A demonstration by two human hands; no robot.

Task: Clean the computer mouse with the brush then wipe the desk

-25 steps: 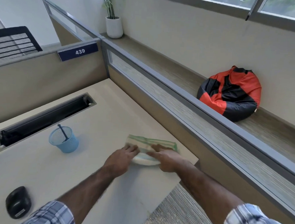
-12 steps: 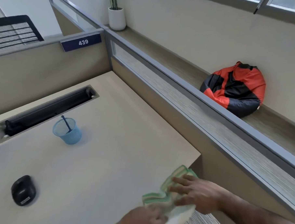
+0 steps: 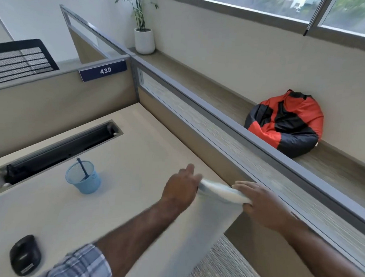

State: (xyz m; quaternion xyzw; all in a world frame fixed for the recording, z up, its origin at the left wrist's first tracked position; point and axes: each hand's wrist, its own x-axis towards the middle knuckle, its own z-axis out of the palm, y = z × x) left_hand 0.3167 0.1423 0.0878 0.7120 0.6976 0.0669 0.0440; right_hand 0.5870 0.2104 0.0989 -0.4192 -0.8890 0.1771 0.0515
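**Hazards.** The computer mouse (image 3: pixel 25 255) lies on the near-left corner of the desk (image 3: pixel 135 144), well apart from both hands. A wipe carried that far would push it toward the near edge unless it is lifted first.

The cloth (image 3: pixel 221 193) is stretched between the left hand (image 3: pixel 181 190) and the right hand (image 3: pixel 262 206) at the desk's right edge. The right hand grasps one end with curled fingers. The left hand holds the other end, though blur hides how its fingers lie. Whether the cloth touches the surface cannot be told. So close to the edge, a slack hold would probably drop the cloth to the floor.

A broad sweep to the left would meet the blue mesh cup (image 3: pixel 83 181). It looks light and likely to tip, spilling the brush (image 3: pixel 82 168) that stands in it.

**Surroundings.** Behind the cup, an open cable slot (image 3: pixel 57 149) crosses the desk, and a cloth edge could catch on its rim. A partition (image 3: pixel 219 127) bounds the desk on the right and limits arm travel. Farther off are a number plate (image 3: pixel 103 70), a chair back (image 3: pixel 22 60), a potted plant (image 3: pixel 144 41) and, beyond the partition, a beanbag (image 3: pixel 284 124).
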